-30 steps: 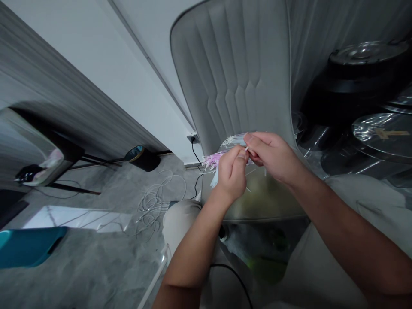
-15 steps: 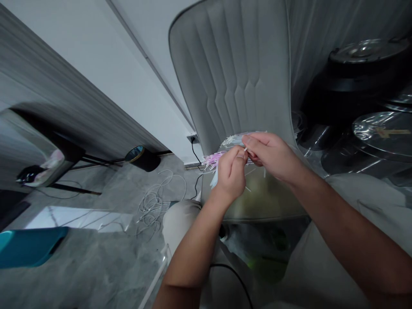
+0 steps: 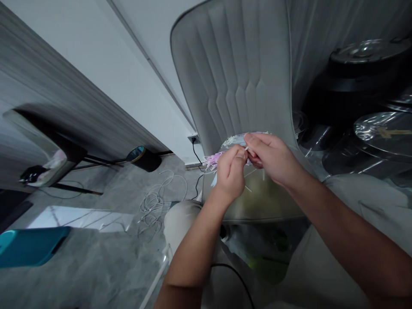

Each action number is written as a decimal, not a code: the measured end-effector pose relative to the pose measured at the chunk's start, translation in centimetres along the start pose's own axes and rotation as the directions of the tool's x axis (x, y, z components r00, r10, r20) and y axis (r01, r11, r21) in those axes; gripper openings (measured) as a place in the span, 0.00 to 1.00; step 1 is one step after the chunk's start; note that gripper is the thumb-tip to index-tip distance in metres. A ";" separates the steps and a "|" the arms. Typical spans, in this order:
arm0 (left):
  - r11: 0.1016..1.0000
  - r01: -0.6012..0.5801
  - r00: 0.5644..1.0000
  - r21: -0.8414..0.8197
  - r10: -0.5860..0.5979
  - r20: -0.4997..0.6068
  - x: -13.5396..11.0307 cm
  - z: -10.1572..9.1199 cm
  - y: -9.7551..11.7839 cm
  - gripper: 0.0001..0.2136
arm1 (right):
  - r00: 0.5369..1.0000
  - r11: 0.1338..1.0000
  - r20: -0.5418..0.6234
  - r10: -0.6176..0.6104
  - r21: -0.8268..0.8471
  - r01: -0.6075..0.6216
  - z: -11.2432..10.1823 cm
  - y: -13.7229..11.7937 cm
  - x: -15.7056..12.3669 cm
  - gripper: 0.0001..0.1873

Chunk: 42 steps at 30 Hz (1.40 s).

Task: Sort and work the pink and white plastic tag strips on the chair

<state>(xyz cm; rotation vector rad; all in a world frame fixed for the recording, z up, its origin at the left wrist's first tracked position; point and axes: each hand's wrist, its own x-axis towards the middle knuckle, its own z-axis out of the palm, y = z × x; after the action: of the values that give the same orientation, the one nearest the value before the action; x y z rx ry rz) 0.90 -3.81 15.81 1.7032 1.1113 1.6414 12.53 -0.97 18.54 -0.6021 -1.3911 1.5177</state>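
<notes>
My left hand (image 3: pixel 231 174) and my right hand (image 3: pixel 272 158) meet over the seat of a grey padded chair (image 3: pixel 244 51). Both are closed, fingertips pinching a thin white strip (image 3: pixel 246 148) that shows as a short end between them; the rest of it is hidden by the fingers. Behind the hands lies a pile of pale blue, white-tipped thin strips (image 3: pixel 236 140). A pink bundle of similar strips (image 3: pixel 210 161) sticks out left of my left hand. A loose thin white piece (image 3: pixel 248 188) lies on the seat below the hands.
Coiled pale cable (image 3: pixel 152 201) lies on the floor at left, near a dark bin (image 3: pixel 146 159). A black plug (image 3: pixel 193 140) sits in a wall socket. A teal container (image 3: pixel 35 246) is at far left. Round clear-lidded containers (image 3: pixel 386 133) stand at right.
Both hands keep nearly the same pinch over the seat. The whole view has shifted very slightly; nothing has visibly been picked up or let go.
</notes>
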 end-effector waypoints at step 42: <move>0.996 -0.020 0.988 0.086 0.007 0.154 0.3 -0.3 -0.1 0.17 | 0.993 0.850 0.064 -0.096 -0.513 0.116 -1.4 -2.0 -0.2 0.23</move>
<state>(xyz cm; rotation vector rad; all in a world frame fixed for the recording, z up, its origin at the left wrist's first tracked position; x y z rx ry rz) 0.52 -3.58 15.88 1.8626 1.1137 1.4605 14.46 -0.67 20.09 -0.8095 -1.8487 1.0621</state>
